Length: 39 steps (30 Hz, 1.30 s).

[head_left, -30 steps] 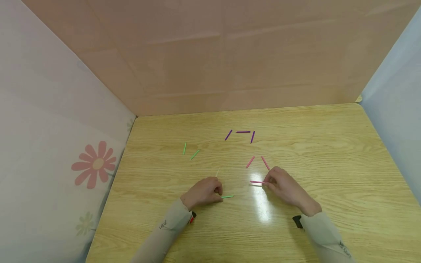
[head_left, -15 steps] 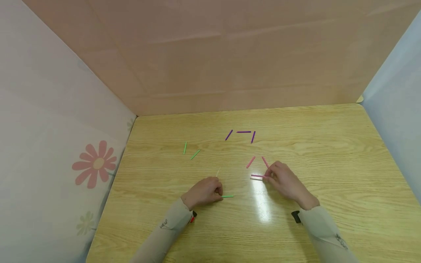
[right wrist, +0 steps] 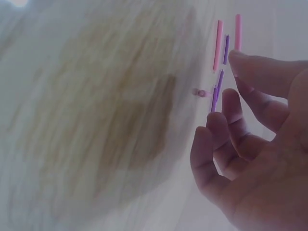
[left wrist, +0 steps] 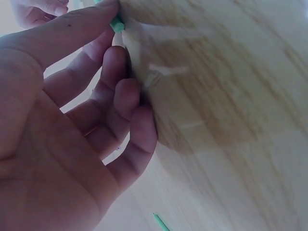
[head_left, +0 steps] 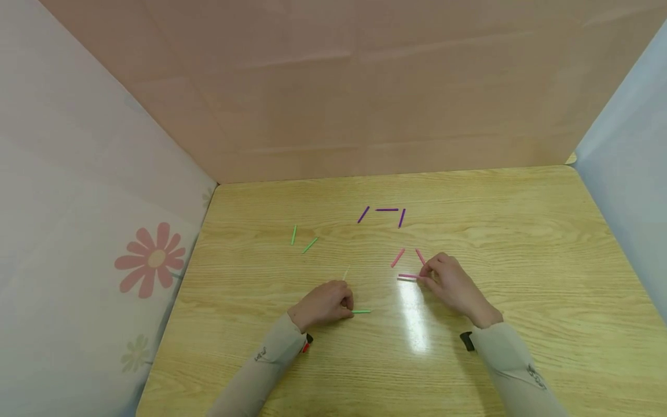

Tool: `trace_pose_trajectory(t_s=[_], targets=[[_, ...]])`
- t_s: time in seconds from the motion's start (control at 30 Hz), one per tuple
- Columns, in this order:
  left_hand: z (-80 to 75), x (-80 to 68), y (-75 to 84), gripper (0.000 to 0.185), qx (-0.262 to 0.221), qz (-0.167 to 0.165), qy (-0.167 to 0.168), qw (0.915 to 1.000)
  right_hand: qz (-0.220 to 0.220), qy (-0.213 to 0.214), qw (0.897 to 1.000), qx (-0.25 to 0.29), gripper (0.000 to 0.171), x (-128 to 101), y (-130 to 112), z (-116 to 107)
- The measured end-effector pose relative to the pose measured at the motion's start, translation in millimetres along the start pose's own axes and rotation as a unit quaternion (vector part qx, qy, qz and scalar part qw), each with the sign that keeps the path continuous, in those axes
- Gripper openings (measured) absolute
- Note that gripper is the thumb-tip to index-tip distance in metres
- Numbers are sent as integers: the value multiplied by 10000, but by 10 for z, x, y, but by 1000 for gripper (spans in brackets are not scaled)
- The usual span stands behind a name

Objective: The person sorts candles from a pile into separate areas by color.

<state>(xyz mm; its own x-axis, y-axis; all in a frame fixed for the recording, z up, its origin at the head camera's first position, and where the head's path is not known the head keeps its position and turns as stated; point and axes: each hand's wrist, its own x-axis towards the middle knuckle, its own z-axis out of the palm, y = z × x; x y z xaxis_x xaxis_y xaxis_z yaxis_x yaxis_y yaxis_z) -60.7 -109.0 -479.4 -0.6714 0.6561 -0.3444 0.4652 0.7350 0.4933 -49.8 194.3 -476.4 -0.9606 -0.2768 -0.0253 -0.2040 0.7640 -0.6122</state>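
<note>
My left hand pinches a short green stick between thumb and index finger, low over the wooden table. The left wrist view has the green end at the fingertips and the other fingers curled. By its knuckles lies a thin pale yellow stick. To the right, my right hand holds a pink stick by one end, pointing left. Two more pink sticks slant just beyond it; the right-hand one reaches behind the fingers. In the right wrist view the held pink stick rises from the thumb tip.
Three purple sticks form an open-sided row farther back. Two green sticks lie at the left. A brownish-pink backdrop rises behind the table, a flowered white panel on the left and a pale panel on the right.
My right hand has moved the held pink stick away from me, closer to the two slanted pink sticks. The left hand and its green stick stay nearly in place.
</note>
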Motion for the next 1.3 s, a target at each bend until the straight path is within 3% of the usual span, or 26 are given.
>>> trace_pose_trajectory(t_s=[1.3], targets=[[14, -4, -36, 12, -5, 94, 54, 9999, 285, -37, 9996, -66, 9, 103, 55, 37]])
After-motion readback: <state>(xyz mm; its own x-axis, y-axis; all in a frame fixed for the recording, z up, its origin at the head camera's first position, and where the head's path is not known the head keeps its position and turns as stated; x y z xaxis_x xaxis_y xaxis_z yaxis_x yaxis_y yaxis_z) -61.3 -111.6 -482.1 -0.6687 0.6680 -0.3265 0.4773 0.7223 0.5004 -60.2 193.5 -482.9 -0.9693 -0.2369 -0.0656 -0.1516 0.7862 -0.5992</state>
